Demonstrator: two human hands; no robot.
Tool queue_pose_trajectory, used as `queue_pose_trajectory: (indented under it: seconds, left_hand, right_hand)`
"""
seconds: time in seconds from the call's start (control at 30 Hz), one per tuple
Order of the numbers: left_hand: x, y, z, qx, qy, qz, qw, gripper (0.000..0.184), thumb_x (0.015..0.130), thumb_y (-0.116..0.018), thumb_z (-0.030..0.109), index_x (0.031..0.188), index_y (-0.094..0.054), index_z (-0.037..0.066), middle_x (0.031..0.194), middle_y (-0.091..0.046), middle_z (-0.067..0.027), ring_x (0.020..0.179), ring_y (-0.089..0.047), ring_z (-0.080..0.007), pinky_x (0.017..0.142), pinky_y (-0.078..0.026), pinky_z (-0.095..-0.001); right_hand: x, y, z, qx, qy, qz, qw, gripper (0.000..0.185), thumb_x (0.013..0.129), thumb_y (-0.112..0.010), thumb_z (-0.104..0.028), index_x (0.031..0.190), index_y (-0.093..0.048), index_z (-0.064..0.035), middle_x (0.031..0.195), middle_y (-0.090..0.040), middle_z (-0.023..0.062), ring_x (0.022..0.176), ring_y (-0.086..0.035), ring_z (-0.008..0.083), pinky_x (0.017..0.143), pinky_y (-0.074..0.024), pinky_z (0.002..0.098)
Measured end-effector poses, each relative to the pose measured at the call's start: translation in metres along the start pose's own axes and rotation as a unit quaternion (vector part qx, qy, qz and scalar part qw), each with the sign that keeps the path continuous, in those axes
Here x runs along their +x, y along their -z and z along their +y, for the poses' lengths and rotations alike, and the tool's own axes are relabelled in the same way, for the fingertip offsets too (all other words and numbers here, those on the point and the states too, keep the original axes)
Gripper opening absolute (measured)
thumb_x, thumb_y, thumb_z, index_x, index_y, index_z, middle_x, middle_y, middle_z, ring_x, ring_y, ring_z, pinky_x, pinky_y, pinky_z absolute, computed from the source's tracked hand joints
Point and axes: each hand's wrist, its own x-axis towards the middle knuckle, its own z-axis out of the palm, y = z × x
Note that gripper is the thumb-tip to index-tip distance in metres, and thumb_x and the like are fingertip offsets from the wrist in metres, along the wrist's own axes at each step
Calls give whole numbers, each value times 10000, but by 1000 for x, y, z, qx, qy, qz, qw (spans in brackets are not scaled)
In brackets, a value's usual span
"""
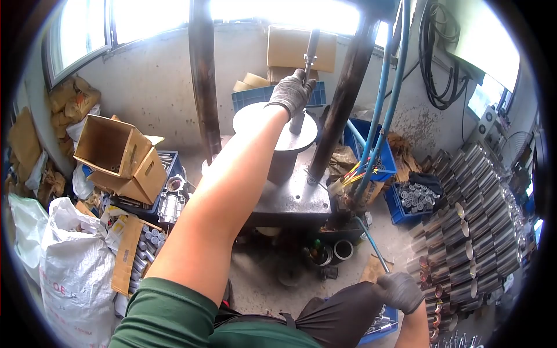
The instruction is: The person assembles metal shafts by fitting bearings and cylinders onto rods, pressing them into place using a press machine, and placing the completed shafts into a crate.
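In a grey glove, my left hand [293,93] reaches forward and is closed around an upright metal rod [311,49] above a round metal plate [249,119]. The plate sits on a dark cylinder on the press bed [278,200]. My right hand [400,292], in a dark glove, is closed at the lower right beside my knee, at the end of a blue lever [374,243].
Two dark columns [204,81] flank the plate. Stacked metal tubes [470,214] fill the right side. A blue crate of small parts [400,217] stands before them. Cardboard boxes [125,156] and white sacks [72,272] are at left.
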Motion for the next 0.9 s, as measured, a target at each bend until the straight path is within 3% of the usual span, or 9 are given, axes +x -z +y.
queue_pose_trajectory:
  seconds: [0.43,0.63,0.9]
  left_hand:
    - [1,-4,-4,-6,-7,13,1000,433,1088,-570,445,1287,-566,60,1026,-743,-243,1025,-739,-405,895,-566,-499]
    - [-2,0,0,2,1,7,1000,434,1083,-572,454,1268,-580,61,1012,-747,-239,1021,-741,-403,900,-565,-500]
    - [-3,-2,-3,1,-5,5,1000,454,1076,-581,470,1273,-587,61,1018,-748,-229,1028,-740,-394,910,-563,-492]
  right_hand:
    - [1,-14,17,-2,91,65,994,253,875,-679,-290,988,-797,-97,847,-751,182,827,-740,387,772,-593,489]
    - [6,-5,19,5,80,15,997,325,907,-634,-312,1105,-774,-95,897,-748,210,874,-733,410,815,-587,507]
    - [6,31,2,56,22,119,991,329,896,-627,-220,1155,-755,-63,991,-730,237,898,-723,420,831,-585,502]
